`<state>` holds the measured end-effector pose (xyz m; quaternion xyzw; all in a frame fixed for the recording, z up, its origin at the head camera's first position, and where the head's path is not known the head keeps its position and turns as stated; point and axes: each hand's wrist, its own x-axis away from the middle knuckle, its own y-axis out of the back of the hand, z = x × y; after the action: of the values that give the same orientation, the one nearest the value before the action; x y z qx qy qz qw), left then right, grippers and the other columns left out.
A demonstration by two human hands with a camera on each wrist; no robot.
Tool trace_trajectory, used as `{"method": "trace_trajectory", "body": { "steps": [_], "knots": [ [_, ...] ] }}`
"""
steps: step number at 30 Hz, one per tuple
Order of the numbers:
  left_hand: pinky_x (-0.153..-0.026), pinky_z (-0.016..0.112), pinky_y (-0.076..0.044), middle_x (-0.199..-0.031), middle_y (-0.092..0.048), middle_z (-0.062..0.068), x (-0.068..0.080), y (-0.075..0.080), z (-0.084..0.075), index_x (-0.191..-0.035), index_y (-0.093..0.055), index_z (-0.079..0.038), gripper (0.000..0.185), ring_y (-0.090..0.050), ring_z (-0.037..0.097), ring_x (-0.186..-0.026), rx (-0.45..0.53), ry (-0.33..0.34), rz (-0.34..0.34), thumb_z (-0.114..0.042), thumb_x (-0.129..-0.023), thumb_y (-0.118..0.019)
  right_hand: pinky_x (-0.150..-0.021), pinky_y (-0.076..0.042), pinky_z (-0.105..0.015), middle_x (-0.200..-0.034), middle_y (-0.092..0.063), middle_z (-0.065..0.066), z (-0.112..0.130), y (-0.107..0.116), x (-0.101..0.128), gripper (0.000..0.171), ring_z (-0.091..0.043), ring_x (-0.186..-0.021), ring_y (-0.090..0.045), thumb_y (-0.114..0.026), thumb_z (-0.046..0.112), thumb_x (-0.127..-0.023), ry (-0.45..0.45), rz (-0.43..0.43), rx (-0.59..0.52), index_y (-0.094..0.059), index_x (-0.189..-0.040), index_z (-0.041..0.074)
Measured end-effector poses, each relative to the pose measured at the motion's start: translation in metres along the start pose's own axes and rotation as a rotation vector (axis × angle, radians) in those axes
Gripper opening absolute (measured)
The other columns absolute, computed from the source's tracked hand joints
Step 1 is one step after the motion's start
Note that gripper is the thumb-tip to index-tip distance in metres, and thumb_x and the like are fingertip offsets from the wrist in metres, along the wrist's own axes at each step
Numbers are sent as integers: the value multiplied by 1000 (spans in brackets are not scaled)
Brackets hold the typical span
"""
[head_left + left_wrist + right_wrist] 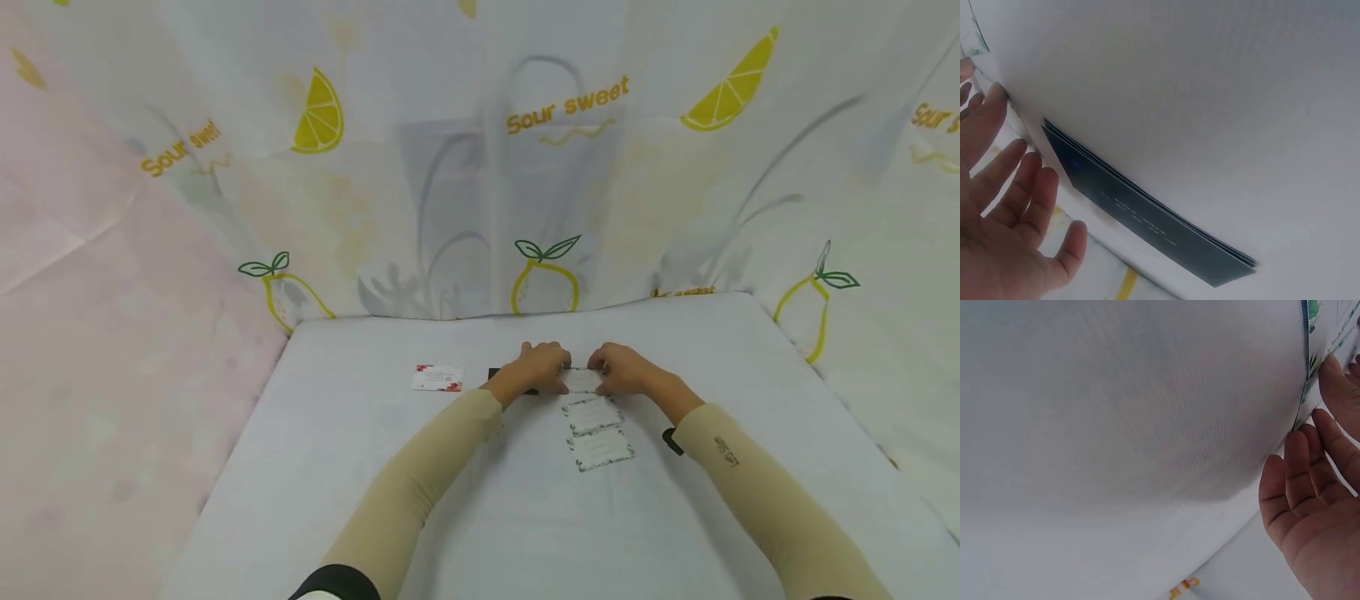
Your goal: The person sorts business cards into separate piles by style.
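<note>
Two hands meet at the far middle of the white table (pixel 375 500), which is the biggest thing in view, with a lemon-printed curtain (pixel 322 117) hanging behind it. Both arms wear tan sleeves (pixel 420 475).

On the table a column of three leaf-bordered cards runs toward the person. The nearest card (pixel 602 448) and the middle card (pixel 592 414) lie flat and untouched. The farthest card (pixel 581 380) sits between the two hands: the left hand (pixel 534 367) touches its left end and the right hand (pixel 622 371) its right end. Both wrist views show the fingers fairly straight and spread, fingertips at the card's edges rather than curled round it, so the hold looks like a light press or nudge, not a pinch.

Just beside the left hand, partly under it in the head view, lies a dark stack of cards (pixel 1147 212), fanned slightly. Farther left, well apart, a card with red corners (pixel 437 377) lies alone.

To place this card well, I judge that even pressure from both ends would help, squaring it with the two cards below, while the left palm stays clear of the dark stack.
</note>
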<state>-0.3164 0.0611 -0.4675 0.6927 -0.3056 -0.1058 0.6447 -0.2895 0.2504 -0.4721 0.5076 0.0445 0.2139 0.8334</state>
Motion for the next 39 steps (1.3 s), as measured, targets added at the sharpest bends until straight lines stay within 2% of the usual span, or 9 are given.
{"method": "trace_trajectory", "body": {
  "steps": [4, 9, 19, 24, 32, 39],
  "knots": [
    [-102, 50, -35, -122, -64, 0, 3, -1, -2, -121, -66, -16, 48, -59, 18, -111, 42, 0, -5, -38, -82, -80, -96, -47, -48, -113, -62, -17, -1, -1, 2, 44, -32, -106, -59, -82, 7, -77, -9, 5, -20, -64, -116, -4],
    [-101, 48, -36, -118, -63, -2, 5, -2, -1, -121, -65, -17, 46, -58, 16, -107, 47, 9, -7, -39, -82, -80, -94, -46, -47, -110, -60, -15, 1, -2, 6, 43, -29, -102, -57, -82, 9, -78, -11, 0, -20, -64, -116, -3],
    [-102, 48, -37, -121, -63, -1, 6, -4, -5, -122, -64, -19, 47, -59, 19, -112, 1, 10, 2, -40, -82, -79, -91, -46, -45, -106, -59, -15, 4, -3, 8, 42, -28, -98, -56, -83, 10, -78, 12, 12, 37, -63, -113, -2],
    [-100, 47, -37, -120, -63, 0, 10, -3, -6, -123, -64, -19, 47, -59, 20, -110, -36, 5, -4, -41, -84, -77, -91, -46, -45, -108, -58, -15, 5, -4, 9, 42, -28, -98, -55, -82, 11, -79, -15, 21, 26, -63, -114, -2],
    [-97, 45, -35, -112, -64, -4, 9, -7, 4, -116, -66, -20, 44, -58, 15, -103, 46, 31, -37, -41, -81, -80, -91, -46, -45, -108, -59, -16, 4, -4, 6, 42, -27, -98, -55, -82, 12, -79, -24, 28, -13, -63, -114, 0],
    [-95, 46, -35, -110, -64, -4, 8, -8, 4, -114, -65, -21, 43, -58, 15, -101, 35, 4, -51, -43, -81, -80, -88, -47, -44, -105, -61, -14, -5, 0, 5, 40, -25, -96, -56, -83, 13, -78, -7, 50, -22, -63, -111, 2]
  ]
}}
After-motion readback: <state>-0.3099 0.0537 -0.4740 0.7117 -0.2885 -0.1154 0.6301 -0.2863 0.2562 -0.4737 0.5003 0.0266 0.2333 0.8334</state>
